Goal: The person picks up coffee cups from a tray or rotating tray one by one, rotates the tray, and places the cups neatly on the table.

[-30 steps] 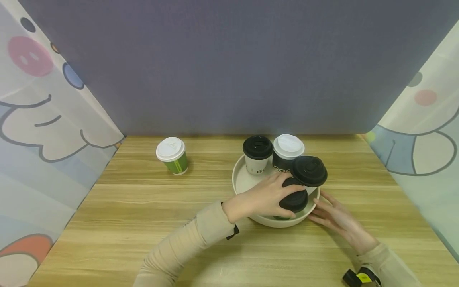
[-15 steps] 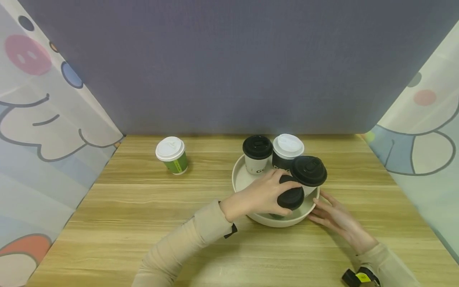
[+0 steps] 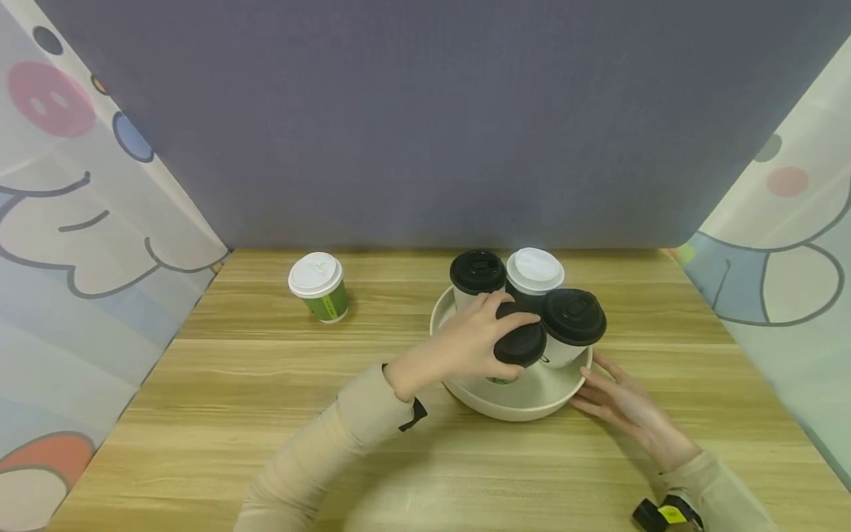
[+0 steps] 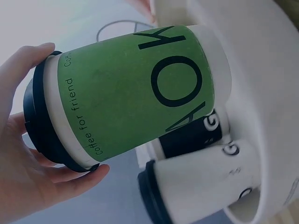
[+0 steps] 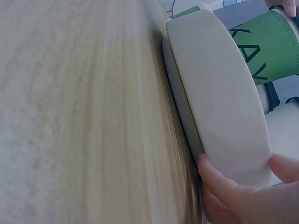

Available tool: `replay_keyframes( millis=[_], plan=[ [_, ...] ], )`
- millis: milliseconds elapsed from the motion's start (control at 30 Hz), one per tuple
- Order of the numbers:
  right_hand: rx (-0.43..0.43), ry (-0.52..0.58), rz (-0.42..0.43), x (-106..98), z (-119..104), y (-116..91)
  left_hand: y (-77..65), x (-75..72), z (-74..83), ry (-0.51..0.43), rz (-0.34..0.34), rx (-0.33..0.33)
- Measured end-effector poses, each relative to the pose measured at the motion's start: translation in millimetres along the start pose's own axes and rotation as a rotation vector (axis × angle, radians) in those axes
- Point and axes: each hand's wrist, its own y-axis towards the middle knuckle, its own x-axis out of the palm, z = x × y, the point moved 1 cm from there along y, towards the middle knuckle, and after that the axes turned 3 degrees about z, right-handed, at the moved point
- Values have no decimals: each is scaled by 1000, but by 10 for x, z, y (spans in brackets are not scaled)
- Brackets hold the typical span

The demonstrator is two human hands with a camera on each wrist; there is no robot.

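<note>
My left hand (image 3: 468,343) grips a green paper coffee cup (image 4: 131,93) by its black lid (image 3: 521,346). This cup is over or in a cream round bowl (image 3: 512,411); I cannot tell whether its base touches the bottom. My right hand (image 3: 631,410) holds the bowl at its right side, thumb at the rim and fingers low on the outer wall. Also in the bowl stand a white cup with a black lid (image 3: 479,273), a black cup with a white lid (image 3: 534,270) and a larger black-lidded white cup (image 3: 573,318), which leans slightly.
A green cup with a white lid (image 3: 318,288) stands alone on the wooden table (image 3: 233,384), left of the bowl. Behind the table rises a grey panel (image 3: 425,125). Cartoon-printed curtains (image 3: 80,192) hang at both sides.
My left hand has moved the black-lidded green cup left and toward the back, away from the bowl's front right. My right hand and the bowl stay where they were.
</note>
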Motion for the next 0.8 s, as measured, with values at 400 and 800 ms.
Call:
replay_keyframes(
  millis=[400, 800],
  plan=[
    [-3, 6, 13, 9, 6, 6, -93, -267, -185, -16, 141, 3],
    [-47, 59, -65, -151, 142, 108, -226, -443, -396, -61, 230, -59]
  ],
)
